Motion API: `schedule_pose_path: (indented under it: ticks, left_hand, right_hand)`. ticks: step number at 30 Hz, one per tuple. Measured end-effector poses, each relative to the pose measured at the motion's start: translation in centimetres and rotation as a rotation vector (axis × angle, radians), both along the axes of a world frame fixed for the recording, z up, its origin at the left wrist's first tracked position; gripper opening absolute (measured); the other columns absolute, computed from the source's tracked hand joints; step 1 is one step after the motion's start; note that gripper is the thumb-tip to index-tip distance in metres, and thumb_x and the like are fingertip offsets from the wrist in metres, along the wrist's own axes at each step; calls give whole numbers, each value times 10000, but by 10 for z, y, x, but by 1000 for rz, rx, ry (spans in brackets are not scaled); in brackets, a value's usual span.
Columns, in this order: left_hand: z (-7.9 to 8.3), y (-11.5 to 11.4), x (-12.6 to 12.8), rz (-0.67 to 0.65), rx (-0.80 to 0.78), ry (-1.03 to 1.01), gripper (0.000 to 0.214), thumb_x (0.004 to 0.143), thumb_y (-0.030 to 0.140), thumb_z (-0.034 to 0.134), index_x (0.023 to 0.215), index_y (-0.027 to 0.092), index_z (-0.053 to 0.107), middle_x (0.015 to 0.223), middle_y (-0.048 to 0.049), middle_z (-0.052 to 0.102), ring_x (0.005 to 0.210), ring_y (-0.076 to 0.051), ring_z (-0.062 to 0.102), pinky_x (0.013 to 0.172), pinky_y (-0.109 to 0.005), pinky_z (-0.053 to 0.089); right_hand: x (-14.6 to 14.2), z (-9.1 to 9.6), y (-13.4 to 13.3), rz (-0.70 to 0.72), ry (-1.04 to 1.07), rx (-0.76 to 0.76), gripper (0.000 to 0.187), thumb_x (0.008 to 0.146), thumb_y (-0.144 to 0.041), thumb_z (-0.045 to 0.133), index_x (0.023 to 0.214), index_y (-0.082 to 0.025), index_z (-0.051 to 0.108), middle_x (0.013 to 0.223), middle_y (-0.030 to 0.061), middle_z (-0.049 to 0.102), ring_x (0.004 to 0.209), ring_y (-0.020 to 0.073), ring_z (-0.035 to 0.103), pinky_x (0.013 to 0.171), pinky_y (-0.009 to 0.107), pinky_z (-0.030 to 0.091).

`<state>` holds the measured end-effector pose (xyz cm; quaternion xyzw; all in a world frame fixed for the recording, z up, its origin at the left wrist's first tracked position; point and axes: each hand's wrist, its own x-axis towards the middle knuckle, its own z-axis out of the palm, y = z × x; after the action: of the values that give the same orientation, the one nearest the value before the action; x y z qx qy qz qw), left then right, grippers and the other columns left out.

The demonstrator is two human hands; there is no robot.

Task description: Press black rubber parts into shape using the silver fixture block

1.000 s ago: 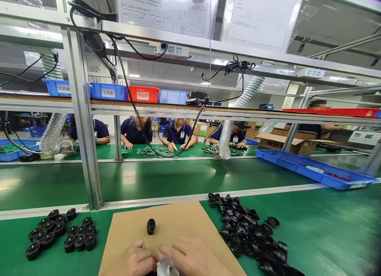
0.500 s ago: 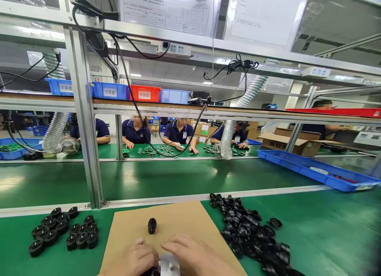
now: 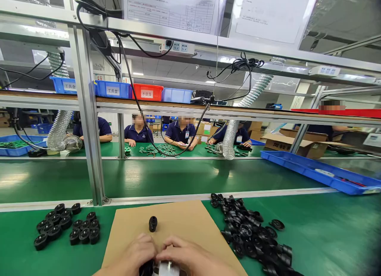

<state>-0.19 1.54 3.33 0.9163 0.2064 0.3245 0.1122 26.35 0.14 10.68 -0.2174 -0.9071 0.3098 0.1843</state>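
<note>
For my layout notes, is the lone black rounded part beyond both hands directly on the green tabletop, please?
No, the black rounded part stands on the flat brown cardboard sheet.

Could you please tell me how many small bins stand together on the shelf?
4: the leftmost blue bin, left of the post; then, rightward, the second blue bin, the red bin and the pale blue bin. The post may hide others.

Bright indoor light from ceiling lamps (image 3: 138, 73); pale glare streaks the green surface (image 3: 132, 177) beyond the table (image 3: 318, 236) and whitens a plastic sleeve (image 3: 272, 20); the fingers (image 3: 175, 242) look slightly soft, the lower right edge blurs dark
</note>
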Motion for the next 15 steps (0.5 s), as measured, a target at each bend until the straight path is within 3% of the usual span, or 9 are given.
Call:
schedule_pose_path:
  ticks: [3, 5, 7, 9, 11, 13, 15]
  left_hand:
    - [-3, 0, 1, 26, 0, -10, 675, 1046, 809, 264, 851, 218, 524, 763, -49, 629, 764, -217, 576, 696, -351, 385]
    - [-4, 1, 1, 20, -24, -22, 672, 1051, 800, 272, 861, 215, 543, 781, -58, 639, 775, -221, 582, 705, -348, 398]
    - [-1, 0, 1, 4, -89, -17, 662, 1039, 811, 325, 949, 215, 600, 861, -82, 687, 831, -239, 613, 742, -351, 428]
    - [4, -2, 0, -5, -186, -5, 672, 1008, 843, 382, 1076, 227, 644, 948, -100, 721, 902, -264, 638, 788, -360, 455]
    - [10, -5, 0, 12, -283, 4, 717, 962, 888, 416, 1140, 239, 661, 976, -104, 722, 931, -282, 638, 814, -372, 468]
    - [14, -8, 0, 68, -358, 13, 754, 909, 924, 459, 1131, 233, 663, 985, -109, 701, 918, -286, 619, 813, -380, 470]
    - [16, -11, 0, 128, -415, 14, 769, 854, 940, 521, 1104, 224, 651, 1006, -111, 680, 903, -281, 595, 808, -380, 470]
  right_hand:
    - [-11, -27, 3, -213, -211, 375, 424, 893, -187, 781, 1277, -337, 683, 1100, -10, 654, 828, 147, 659, 696, 206, 477]
    - [-14, -32, 4, -266, -295, 529, 366, 911, -171, 759, 1237, -316, 678, 1053, -13, 656, 716, 127, 612, 610, 199, 427]
    - [-11, -21, 1, -196, -276, 484, 476, 907, -163, 760, 1326, -349, 633, 1136, -5, 677, 753, 138, 648, 637, 205, 464]
    - [-5, -3, -6, -108, -183, 338, 639, 894, -179, 780, 1449, -394, 546, 1252, 5, 690, 926, 183, 711, 781, 237, 543]
    - [-2, 6, -12, -141, -133, 278, 651, 914, -211, 778, 1479, -398, 514, 1253, 5, 708, 1060, 217, 721, 913, 273, 562]
    - [-5, -5, -16, -257, -179, 418, 556, 930, -200, 760, 1428, -338, 554, 1120, 11, 733, 996, 233, 738, 849, 282, 576]
    - [-11, -32, -17, -366, -259, 684, 485, 916, -133, 722, 1364, -254, 579, 975, 17, 728, 830, 238, 737, 681, 285, 548]
